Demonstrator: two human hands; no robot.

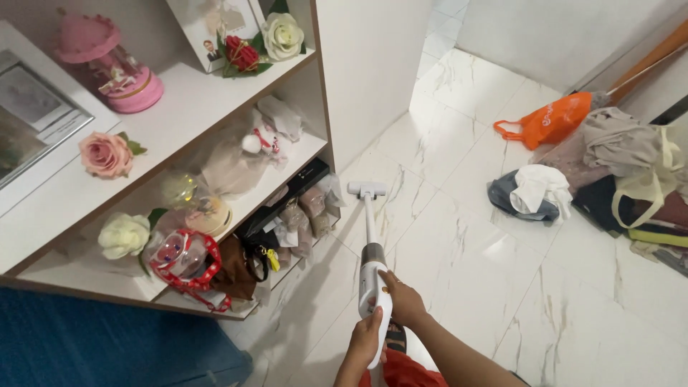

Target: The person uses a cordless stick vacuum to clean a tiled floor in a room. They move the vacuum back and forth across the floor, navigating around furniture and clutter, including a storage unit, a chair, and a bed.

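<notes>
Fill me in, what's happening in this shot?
A person grips a white stick vacuum with both hands: left hand low on the handle, right hand on the body. Its floor head sits on the marble floor beside a white shelf unit. Clothes lie piled at right.

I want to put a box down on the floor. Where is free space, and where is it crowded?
Bare floor lies between the stick vacuum, which both hands hold, and the clothes pile. More lies beyond the vacuum head, toward the doorway. It is crowded around the clothes, the orange bag and the lowest shelf.
</notes>
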